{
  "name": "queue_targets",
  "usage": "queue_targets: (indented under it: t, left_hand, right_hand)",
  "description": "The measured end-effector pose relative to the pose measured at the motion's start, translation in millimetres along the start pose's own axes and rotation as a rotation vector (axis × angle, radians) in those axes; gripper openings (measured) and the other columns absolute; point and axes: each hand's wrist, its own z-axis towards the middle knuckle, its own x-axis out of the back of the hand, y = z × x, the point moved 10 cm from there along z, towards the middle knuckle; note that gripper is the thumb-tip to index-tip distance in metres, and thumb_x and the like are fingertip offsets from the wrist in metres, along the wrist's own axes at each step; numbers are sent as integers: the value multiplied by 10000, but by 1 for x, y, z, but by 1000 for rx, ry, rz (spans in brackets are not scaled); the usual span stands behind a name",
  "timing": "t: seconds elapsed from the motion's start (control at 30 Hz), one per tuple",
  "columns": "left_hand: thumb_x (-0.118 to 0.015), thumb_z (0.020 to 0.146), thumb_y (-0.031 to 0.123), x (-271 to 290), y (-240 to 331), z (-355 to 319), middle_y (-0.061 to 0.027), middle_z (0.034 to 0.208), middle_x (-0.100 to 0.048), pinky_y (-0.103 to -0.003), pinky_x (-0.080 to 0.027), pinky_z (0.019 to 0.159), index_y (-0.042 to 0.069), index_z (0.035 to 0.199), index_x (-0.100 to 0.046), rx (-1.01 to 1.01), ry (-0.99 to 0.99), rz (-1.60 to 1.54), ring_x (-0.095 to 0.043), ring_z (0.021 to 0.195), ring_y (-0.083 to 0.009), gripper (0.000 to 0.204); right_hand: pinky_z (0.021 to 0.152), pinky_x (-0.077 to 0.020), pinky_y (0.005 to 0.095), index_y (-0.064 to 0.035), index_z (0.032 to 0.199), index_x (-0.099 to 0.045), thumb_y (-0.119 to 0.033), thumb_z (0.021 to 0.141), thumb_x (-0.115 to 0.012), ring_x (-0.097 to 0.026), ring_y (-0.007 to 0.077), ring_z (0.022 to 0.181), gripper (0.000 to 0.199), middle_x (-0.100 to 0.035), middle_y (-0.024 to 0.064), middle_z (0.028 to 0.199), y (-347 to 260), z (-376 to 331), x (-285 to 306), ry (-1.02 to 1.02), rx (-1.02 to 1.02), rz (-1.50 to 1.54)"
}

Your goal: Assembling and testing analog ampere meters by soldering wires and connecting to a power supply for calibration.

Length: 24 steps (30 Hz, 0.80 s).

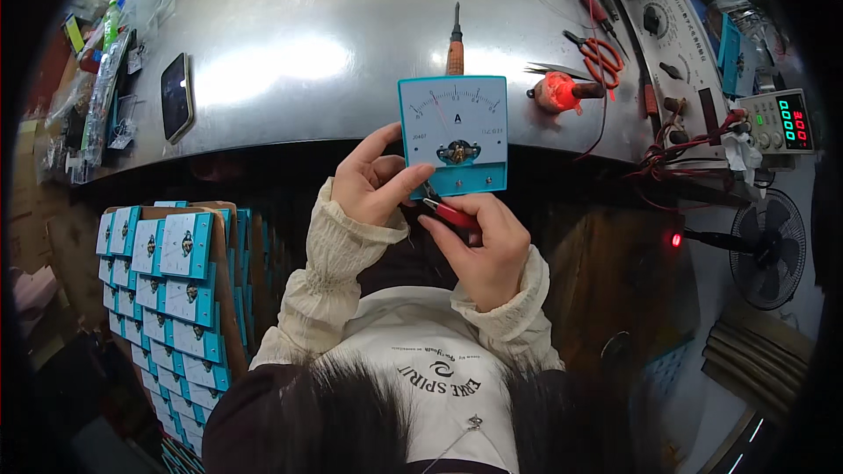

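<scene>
My left hand [371, 183] grips the lower left corner of a square analog panel meter [479, 118], thumb in front and fingers behind. The meter has a white dial, a turquoise frame and an exposed coil mechanism at its lower middle. It is held upright, face toward me, at the bench's front edge. In my right hand [488, 244], a red-sleeved alligator clip [454, 214] is pinched between thumb and fingers. Its metal tip lies just under the meter's lower left edge, close to my left thumb. Whether the clip touches a terminal is hidden.
Behind the meter lies an orange-handled screwdriver [455, 54]. A glowing red jar [557, 92], orange-handled scissors [602, 60] and tweezers are to its right, beside a test instrument [674, 53] and power supply [776, 123]. A phone [176, 98] lies left. Stacked meters [171, 290] stand lower left.
</scene>
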Motion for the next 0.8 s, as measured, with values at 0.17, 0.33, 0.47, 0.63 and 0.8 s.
queue_targets:
  t: [0.17, 0.33, 0.47, 0.63, 0.8]
  left_hand:
    - [-692, 892, 81, -8, -2, 1, -83, 850, -685, -213, -465, 552, -39, 1403, -395, -2, -26, 4, -603, 686, -83, 603]
    - [-609, 932, 60, 26, 76, -8, -134, 981, -671, -260, -498, 753, -72, 1363, -442, -502, 396, 660, -621, 887, -140, 481]
    - [-629, 909, 80, 76, 128, -7, -126, 844, -673, -315, -495, 602, 34, 1281, -620, -680, 764, 931, -594, 632, -190, 374]
    - [-729, 764, 46, 63, 134, 6, -76, 716, -589, -346, -450, 552, 60, 1094, -729, -901, 721, 1433, -531, 638, -232, 330]
    - [-835, 672, 179, 23, 121, 21, -94, 735, -574, -386, -466, 609, 61, 1098, -721, -871, 586, 1436, -535, 663, -261, 456]
  right_hand:
    - [586, -503, 366, -34, 807, -622, -42, 694, -785, -628, 302, 663, 198, -619, 118, 739, 5, -3, 5, 44, 37, -15]
    - [555, -479, 326, -31, 821, -629, -13, 701, -774, -609, 241, 624, 189, -614, 100, 737, -5, -8, -9, -87, 147, 157]
    - [800, -524, 336, -30, 1027, -640, -250, 744, -805, -632, 275, 921, 394, -658, 110, 1029, -23, -18, -31, -280, 376, 22]
    - [774, -541, 338, -21, 1062, -634, -207, 833, -751, -673, 259, 884, 317, -665, 139, 988, 12, 19, 11, -367, 204, 62]
    - [663, -538, 294, -9, 990, -644, -67, 838, -726, -682, 209, 740, 182, -670, 113, 863, -10, 74, 81, -139, 263, -64]
